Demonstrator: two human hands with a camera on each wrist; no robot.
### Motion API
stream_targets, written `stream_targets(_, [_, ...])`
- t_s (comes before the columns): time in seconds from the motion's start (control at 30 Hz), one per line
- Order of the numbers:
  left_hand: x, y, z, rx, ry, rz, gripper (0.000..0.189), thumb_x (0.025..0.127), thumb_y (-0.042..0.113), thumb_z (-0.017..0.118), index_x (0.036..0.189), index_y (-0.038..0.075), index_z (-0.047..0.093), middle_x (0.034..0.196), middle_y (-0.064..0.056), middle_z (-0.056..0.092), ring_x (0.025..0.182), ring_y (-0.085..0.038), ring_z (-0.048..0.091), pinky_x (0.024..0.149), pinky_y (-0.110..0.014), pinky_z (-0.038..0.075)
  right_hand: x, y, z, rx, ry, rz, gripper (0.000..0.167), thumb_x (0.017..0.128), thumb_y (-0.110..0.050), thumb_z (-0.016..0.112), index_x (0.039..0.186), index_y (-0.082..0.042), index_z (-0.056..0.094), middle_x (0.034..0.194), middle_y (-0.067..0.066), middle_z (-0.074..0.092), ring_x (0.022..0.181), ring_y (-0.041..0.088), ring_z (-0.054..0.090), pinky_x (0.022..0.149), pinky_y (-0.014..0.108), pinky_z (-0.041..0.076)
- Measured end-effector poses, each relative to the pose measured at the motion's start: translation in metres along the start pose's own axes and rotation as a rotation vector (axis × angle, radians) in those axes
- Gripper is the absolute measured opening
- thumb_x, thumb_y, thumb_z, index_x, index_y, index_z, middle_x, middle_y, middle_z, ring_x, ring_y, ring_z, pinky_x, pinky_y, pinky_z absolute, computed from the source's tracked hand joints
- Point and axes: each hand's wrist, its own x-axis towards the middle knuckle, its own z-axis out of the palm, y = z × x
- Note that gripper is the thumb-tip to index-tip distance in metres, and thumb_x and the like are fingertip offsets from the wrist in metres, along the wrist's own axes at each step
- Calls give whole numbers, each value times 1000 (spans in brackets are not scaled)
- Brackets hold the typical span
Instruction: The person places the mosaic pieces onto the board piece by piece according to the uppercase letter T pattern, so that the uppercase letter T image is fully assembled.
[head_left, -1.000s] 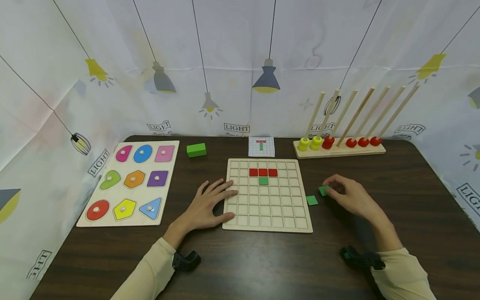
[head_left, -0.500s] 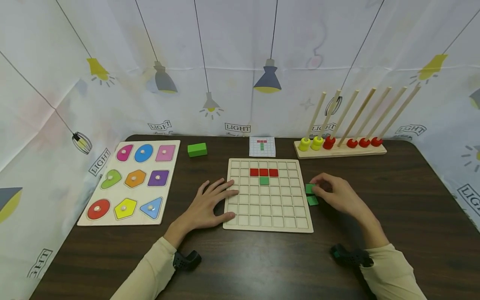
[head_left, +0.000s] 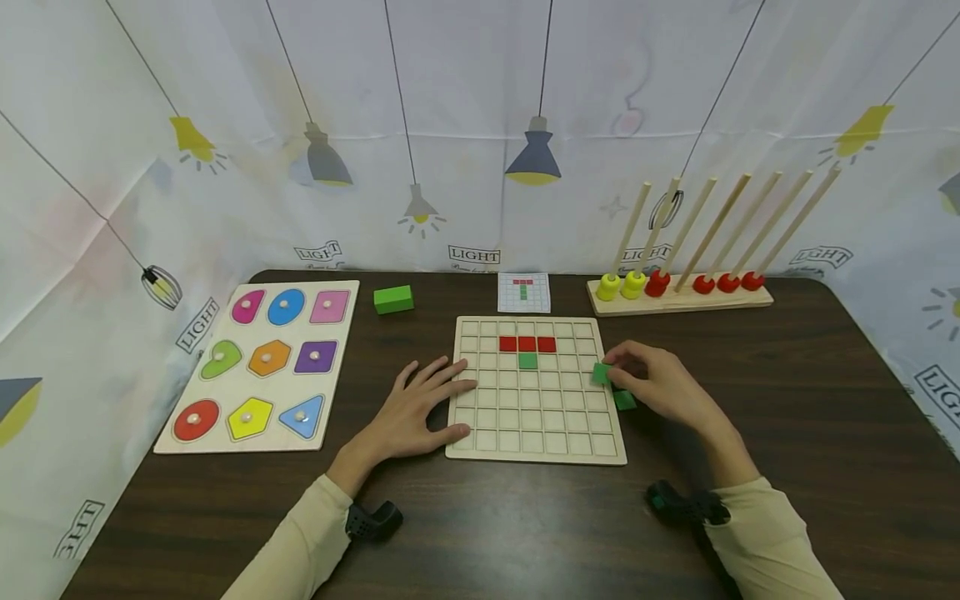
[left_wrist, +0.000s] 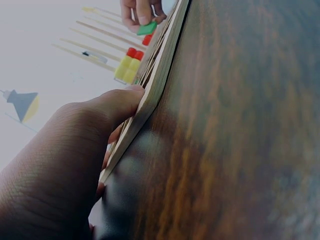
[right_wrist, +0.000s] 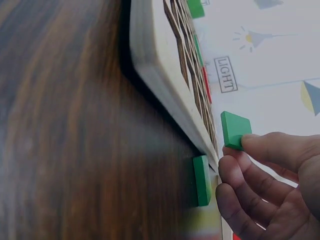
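A square wooden grid board (head_left: 536,421) lies mid-table, with three red tiles (head_left: 527,343) in a row and one green tile (head_left: 528,361) below the middle one. My left hand (head_left: 416,410) rests spread on the board's left edge, its thumb (left_wrist: 125,102) at the wooden rim. Between thumb and fingertips my right hand (head_left: 663,383) pinches a second green tile (right_wrist: 235,130), which overlaps the board's right edge in the head view. Another green tile (right_wrist: 202,181) lies on the table beside that edge, below the right hand.
A pattern card (head_left: 523,293) lies behind the board. A peg stand (head_left: 682,305) with yellow and red beads stands at the back right. On the left are a knobbed shape puzzle (head_left: 262,383) and a green block (head_left: 393,300).
My right hand has carried the pinched green tile leftward, from the table right of the board to over its right edge. The left hand has stayed in place.
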Motion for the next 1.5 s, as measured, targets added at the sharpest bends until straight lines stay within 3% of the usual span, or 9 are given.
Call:
stream_targets(0.3, [0,0,1,1,-6,-2,63,86,53,58,142,30,43,155,2,29,145,-27,23,112,-62,10,8,-5,6,9,-16,-10,18,94,-18,59,108,-8,62,102,8,67,95,22,63,86,46,50])
stream_targets(0.67, [3,0,1,9,4,2,62,87,54,56,142,30,42,155,2,29,144,-27,24,112,-62,11,19,-17,12,41,-30,-21,16,93,-17,61,106,-8,63,97,7,68,87,19,63,70,27,50])
stream_targets(1.23, [0,-3,1,2,-7,-15,61,87,55,56,142,32,42,156,6,28,145,-24,22,113,-60,9,34,-38,34,102,-51,-67,13,92,-11,61,103,-5,63,100,10,66,91,21,64,78,36,51])
stream_targets(1.5, [0,-3,1,7,6,0,61,87,55,55,142,31,42,155,4,29,145,-25,24,112,-61,11,39,-48,44,127,-47,-51,13,92,-12,61,102,-4,63,99,9,67,91,20,63,79,35,51])
